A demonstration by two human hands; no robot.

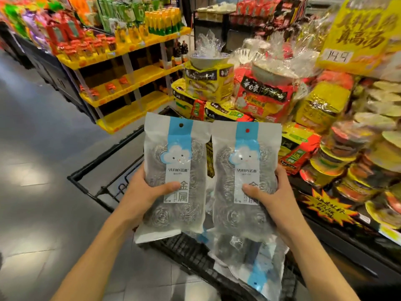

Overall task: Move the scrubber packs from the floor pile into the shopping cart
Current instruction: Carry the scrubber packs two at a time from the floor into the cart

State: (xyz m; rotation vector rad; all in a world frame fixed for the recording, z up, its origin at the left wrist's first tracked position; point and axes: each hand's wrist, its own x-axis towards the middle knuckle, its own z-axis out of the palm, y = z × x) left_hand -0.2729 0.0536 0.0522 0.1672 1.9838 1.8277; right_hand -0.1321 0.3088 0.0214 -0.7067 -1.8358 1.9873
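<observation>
I hold two scrubber packs side by side above the black shopping cart (104,170). Each pack is clear plastic with a blue and white label and steel wool balls inside. My left hand (147,192) grips the left pack (175,177), thumb across its front. My right hand (269,194) grips the right pack (245,181) the same way. Below them, more scrubber packs (249,263) lie in the cart's near end. The floor pile is not in view.
A yellow shelf rack (130,79) with bottles and jars stands at the far left of the cart. A display of noodle packs and bowls (325,131) runs along the right side. Grey tiled floor (43,192) stretches to the left.
</observation>
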